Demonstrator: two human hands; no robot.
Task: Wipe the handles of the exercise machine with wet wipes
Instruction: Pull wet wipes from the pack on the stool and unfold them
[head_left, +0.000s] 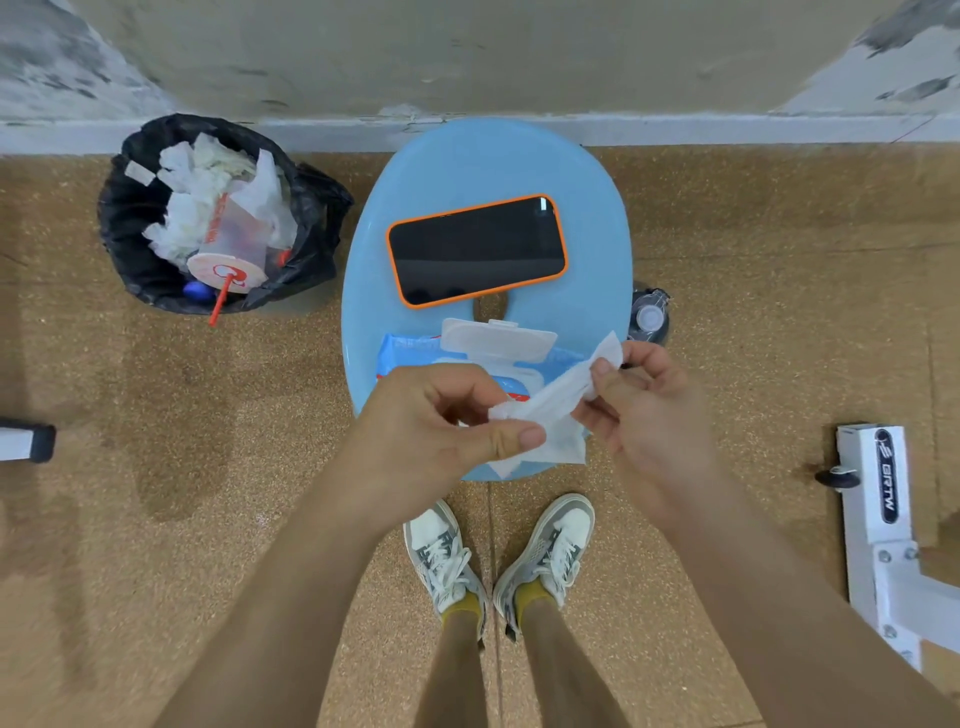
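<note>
We are holding one white wet wipe (556, 400) between both hands, above the near edge of the blue stool (587, 197). The left hand (426, 431) is pinching the wipe's lower, bunched end between thumb and curled fingers; the right hand (654, 410) is pinching its upper end between thumb and fingertips, so the sheet is stretching diagonally between them. Directly beneath, the blue wipes pack (408, 351) is lying on the stool with its white flip lid (498, 338) standing open; its print is too blurred for us to read. An orange-cased phone (478, 249), screen dark, is lying on the stool beyond the pack. To the left, on the floor, a bin with a black liner (130, 208) is holding crumpled white wipes and a clear cup (236, 239) with red lettering that we cannot make out. At the right edge, a white machine frame (878, 525) is carrying a dark label (887, 475) reading "BRTW". A clear bottle (649, 317) is standing just beside the stool's right side.
</note>
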